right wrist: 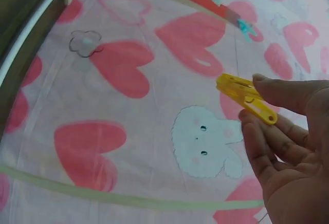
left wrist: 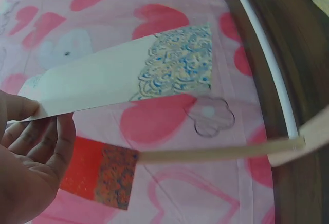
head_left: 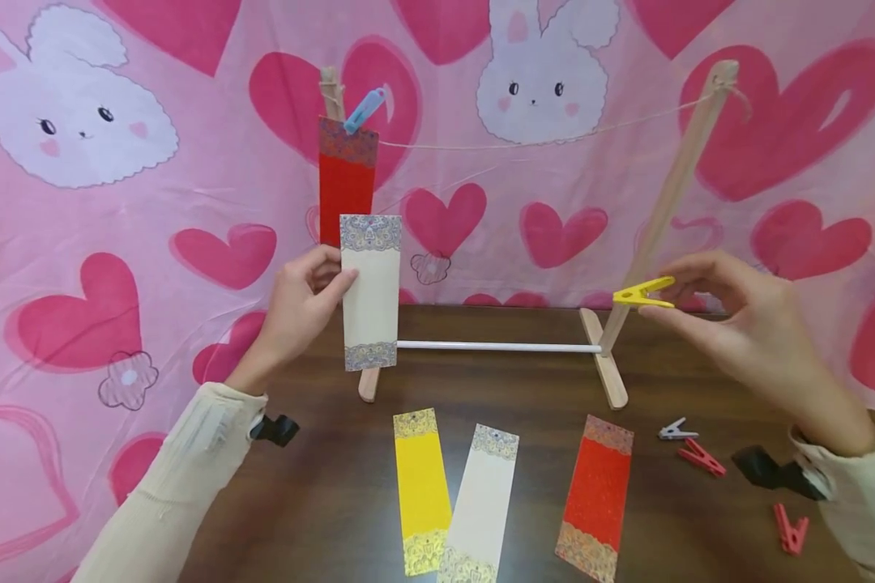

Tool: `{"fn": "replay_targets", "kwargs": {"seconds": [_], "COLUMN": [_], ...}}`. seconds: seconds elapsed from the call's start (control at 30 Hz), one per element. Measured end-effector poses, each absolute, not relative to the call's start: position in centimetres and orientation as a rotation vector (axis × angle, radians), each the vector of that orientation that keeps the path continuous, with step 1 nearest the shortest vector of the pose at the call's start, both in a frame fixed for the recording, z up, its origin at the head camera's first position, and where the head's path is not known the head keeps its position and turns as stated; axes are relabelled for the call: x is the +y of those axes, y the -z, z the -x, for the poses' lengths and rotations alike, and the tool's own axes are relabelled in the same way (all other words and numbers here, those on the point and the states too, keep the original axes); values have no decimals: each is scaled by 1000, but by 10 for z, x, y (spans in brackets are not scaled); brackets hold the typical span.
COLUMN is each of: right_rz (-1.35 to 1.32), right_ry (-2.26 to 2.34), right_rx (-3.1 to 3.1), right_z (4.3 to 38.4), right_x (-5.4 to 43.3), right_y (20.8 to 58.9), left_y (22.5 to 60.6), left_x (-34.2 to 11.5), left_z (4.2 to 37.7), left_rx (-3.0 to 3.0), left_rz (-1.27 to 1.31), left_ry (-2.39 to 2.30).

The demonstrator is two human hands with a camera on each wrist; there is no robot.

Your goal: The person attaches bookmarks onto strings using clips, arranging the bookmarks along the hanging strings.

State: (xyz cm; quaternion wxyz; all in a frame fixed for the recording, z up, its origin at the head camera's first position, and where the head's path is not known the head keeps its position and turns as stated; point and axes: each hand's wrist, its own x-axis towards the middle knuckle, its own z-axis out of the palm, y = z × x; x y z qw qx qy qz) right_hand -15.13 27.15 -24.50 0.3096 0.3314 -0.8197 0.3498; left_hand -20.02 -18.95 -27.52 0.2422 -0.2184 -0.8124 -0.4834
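Observation:
My left hand (head_left: 302, 295) pinches a white bookmark-like card (head_left: 371, 291) with patterned ends by its left edge, upright, thumb in front and fingers behind. Behind its top, a red card (head_left: 346, 190) hangs from the string (head_left: 481, 146) under a light blue clothespin (head_left: 365, 111), beside the left post. In the left wrist view the white card (left wrist: 103, 75) slants away from the thumb. Out to the right, my right hand (head_left: 744, 324) pinches a yellow clothespin (head_left: 643, 292) by its handles between thumb and fingers; the right wrist view shows the same clothespin (right wrist: 247, 96) against the backdrop.
On the brown table (head_left: 321, 486) lie a yellow card (head_left: 421, 490), another white card (head_left: 483, 502) and another red card (head_left: 596, 494). A grey clothespin (head_left: 676, 430) and two pink clothespins (head_left: 702, 457) are at the right. The wooden right post (head_left: 671, 202) and white rod (head_left: 496, 346) belong to the stand.

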Motion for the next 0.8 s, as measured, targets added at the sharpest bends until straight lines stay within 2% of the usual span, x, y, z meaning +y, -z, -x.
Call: {"fn": "replay_targets", "kwargs": {"seconds": [0.43, 0.67, 0.8], "right_rz": [-835, -753, -798], "right_ry": [-980, -948, -930], "right_rx": [-2115, -2154, -2131], "right_z": [172, 194, 207], "right_x": [243, 227, 216], "right_y": [216, 199, 191], "left_y": [260, 251, 244], "left_x": [-167, -159, -151], "left_z": [216, 225, 230], "left_rx": [-2177, -2200, -2187], "left_rz": [625, 615, 608], "left_ry": [1444, 1408, 1430]}}
